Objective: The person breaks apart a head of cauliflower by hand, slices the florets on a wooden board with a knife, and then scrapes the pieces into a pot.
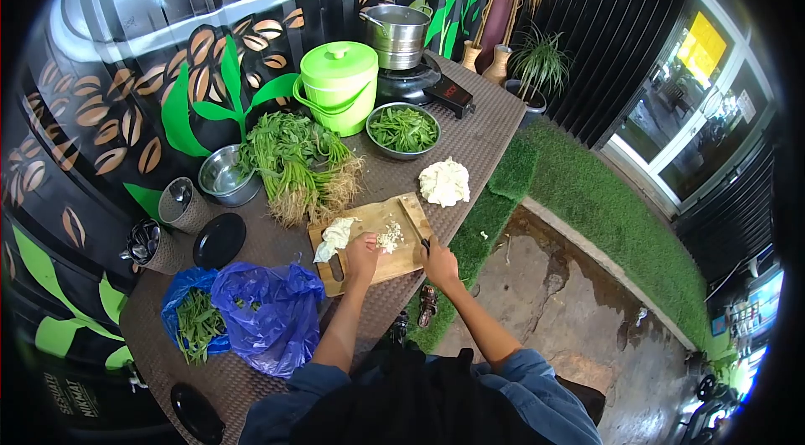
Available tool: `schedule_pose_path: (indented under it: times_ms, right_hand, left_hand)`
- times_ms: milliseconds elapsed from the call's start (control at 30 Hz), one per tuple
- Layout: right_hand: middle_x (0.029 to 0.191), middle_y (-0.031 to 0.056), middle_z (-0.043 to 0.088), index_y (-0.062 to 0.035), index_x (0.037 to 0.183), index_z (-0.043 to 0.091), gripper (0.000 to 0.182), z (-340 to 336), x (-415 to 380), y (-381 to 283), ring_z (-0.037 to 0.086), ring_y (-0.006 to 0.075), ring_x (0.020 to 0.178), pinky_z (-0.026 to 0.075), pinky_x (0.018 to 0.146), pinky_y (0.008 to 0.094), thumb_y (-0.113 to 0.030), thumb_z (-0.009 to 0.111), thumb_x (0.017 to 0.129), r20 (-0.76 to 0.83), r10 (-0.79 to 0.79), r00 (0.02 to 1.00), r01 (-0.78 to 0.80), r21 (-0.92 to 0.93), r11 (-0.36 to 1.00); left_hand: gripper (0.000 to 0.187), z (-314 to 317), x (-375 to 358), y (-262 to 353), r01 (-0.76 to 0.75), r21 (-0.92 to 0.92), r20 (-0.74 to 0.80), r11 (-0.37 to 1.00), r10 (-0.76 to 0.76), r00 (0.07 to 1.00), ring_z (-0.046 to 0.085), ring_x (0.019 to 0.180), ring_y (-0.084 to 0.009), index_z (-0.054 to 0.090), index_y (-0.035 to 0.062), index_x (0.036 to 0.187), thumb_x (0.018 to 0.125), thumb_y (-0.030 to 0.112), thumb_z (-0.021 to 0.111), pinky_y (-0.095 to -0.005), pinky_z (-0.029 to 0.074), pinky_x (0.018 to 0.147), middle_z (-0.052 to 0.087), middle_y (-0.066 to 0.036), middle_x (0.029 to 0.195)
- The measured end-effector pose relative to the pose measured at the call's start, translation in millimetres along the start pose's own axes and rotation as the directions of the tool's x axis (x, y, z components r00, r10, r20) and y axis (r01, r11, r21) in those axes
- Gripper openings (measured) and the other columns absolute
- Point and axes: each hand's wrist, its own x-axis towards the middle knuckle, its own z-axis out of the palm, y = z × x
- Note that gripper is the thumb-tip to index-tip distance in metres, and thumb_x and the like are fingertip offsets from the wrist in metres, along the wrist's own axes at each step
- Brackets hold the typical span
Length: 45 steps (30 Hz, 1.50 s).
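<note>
My right hand (pixel 440 264) is wrapped round the dark handle of a knife (pixel 412 218), whose blade lies over the right side of a wooden cutting board (pixel 390 271). On the board, my left hand (pixel 362 255) has its fingers bunched together beside finely chopped white bits (pixel 390 237); what they hold, if anything, is hidden. Left of that hand lies a pale, crumpled-looking white piece (pixel 336 239). A lumpy white heap, cauliflower-like, (pixel 444 182) sits on the table past the board's far right corner.
Rooted leafy greens (pixel 298 160) lie behind the board, near a bowl of cut greens (pixel 403 130) and a lidded green bucket (pixel 338 80). A steel pot (pixel 397 36) stands on a stove. Blue plastic bags (pixel 268 311), a black plate (pixel 220 240) and a metal bowl (pixel 228 176) are at left.
</note>
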Motion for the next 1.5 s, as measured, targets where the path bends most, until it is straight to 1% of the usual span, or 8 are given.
schedule_pose_path:
  times_ms: [267, 467, 533, 667, 967, 1200, 1367, 1500]
  right_hand:
    - [0.072, 0.0216, 0.062, -0.0094, 0.104, 0.044, 0.026, 0, -8, -11, 0.061, 0.0424, 0.069, 0.049, 0.061, 0.0511, -0.032, 0.047, 0.092, 0.200, -0.289, 0.936, 0.332, -0.234, 0.914]
    - [0.073, 0.0226, 0.062, -0.0085, 0.101, 0.045, 0.024, -6, -18, -5, 0.061, 0.0428, 0.068, 0.049, 0.060, 0.0516, -0.031, 0.048, 0.092, 0.020, -0.171, 0.985, 0.172, -0.113, 0.979]
    - [0.073, 0.0234, 0.062, -0.0069, 0.099, 0.045, 0.025, -3, -20, -5, 0.060, 0.0439, 0.069, 0.048, 0.061, 0.0527, -0.030, 0.049, 0.092, -0.008, -0.110, 0.994, 0.109, -0.106, 0.988]
    - [0.080, 0.0277, 0.060, -0.0052, 0.101, 0.043, 0.027, 16, -32, -13, 0.060, 0.0467, 0.073, 0.049, 0.064, 0.0543, -0.031, 0.047, 0.093, 0.028, -0.021, 0.999, 0.022, -0.060, 0.998]
    - [0.093, 0.0313, 0.060, 0.0028, 0.102, 0.043, 0.033, 17, -26, -48, 0.060, 0.0479, 0.088, 0.048, 0.077, 0.0526, -0.029, 0.043, 0.094, 0.229, 0.087, 0.969, -0.083, -0.028, 0.996]
    - [0.089, 0.0320, 0.061, 0.0033, 0.103, 0.041, 0.034, 25, -25, -44, 0.060, 0.0486, 0.087, 0.049, 0.076, 0.0528, -0.029, 0.042, 0.095, 0.220, 0.062, 0.974, -0.061, -0.012, 0.998]
    - [0.086, 0.0322, 0.061, 0.0034, 0.104, 0.041, 0.034, 26, -25, -36, 0.060, 0.0485, 0.085, 0.048, 0.074, 0.0533, -0.029, 0.043, 0.094, 0.185, 0.042, 0.982, -0.049, 0.036, 0.998]
    - [0.086, 0.0326, 0.061, 0.0041, 0.104, 0.041, 0.034, 23, -18, -39, 0.060, 0.0481, 0.084, 0.048, 0.073, 0.0537, -0.028, 0.044, 0.094, 0.189, 0.047, 0.981, -0.050, 0.011, 0.999]
  left_hand:
    - [0.037, -6, -1, -21, -0.067, -0.020, -0.007, 0.998, 0.067, 0.998, 0.066, 0.076, -0.0180, 0.066, -0.0017, 0.104, 0.067, -0.002, 0.072, -0.0268, 0.052, 0.067, 0.069, -0.015, 0.093]
    - [0.037, -11, 9, -19, -0.039, 0.046, 0.045, 0.998, 0.036, 0.998, 0.066, 0.075, -0.0220, 0.067, 0.0026, 0.104, 0.068, -0.004, 0.067, -0.0300, 0.053, 0.068, 0.068, -0.014, 0.090]
    - [0.038, -10, 13, -14, -0.138, 0.266, 0.038, 0.954, 0.132, 0.990, 0.065, 0.073, -0.0248, 0.066, 0.0006, 0.104, 0.067, -0.005, 0.065, -0.0326, 0.051, 0.067, 0.067, -0.014, 0.083]
    - [0.040, -9, 25, -21, -0.285, 0.250, 0.075, 0.925, 0.275, 0.959, 0.063, 0.071, -0.0274, 0.065, -0.0011, 0.104, 0.065, -0.005, 0.065, -0.0354, 0.050, 0.067, 0.065, -0.015, 0.081]
    - [0.044, -7, -6, -24, 0.036, -0.123, 0.085, 0.992, -0.026, 0.996, 0.065, 0.079, -0.0169, 0.064, -0.0049, 0.105, 0.063, -0.001, 0.079, -0.0267, 0.054, 0.071, 0.066, -0.012, 0.090]
    - [0.024, 1, -19, 10, -0.086, 0.066, -0.025, 0.994, 0.088, 0.996, 0.066, 0.081, -0.0277, 0.068, -0.0040, 0.096, 0.074, 0.007, 0.072, -0.0326, 0.053, 0.070, 0.067, -0.019, 0.091]
    - [0.012, 7, -13, 2, -0.384, 0.244, -0.061, 0.890, 0.410, 0.910, 0.058, 0.081, -0.0317, 0.071, 0.0008, 0.087, 0.076, 0.002, 0.066, -0.0377, 0.048, 0.072, 0.063, -0.016, 0.082]
    - [0.011, 11, -12, -1, -0.358, 0.206, -0.040, 0.911, 0.374, 0.927, 0.057, 0.082, -0.0301, 0.071, 0.0013, 0.086, 0.076, 0.003, 0.065, -0.0376, 0.046, 0.073, 0.061, -0.014, 0.082]
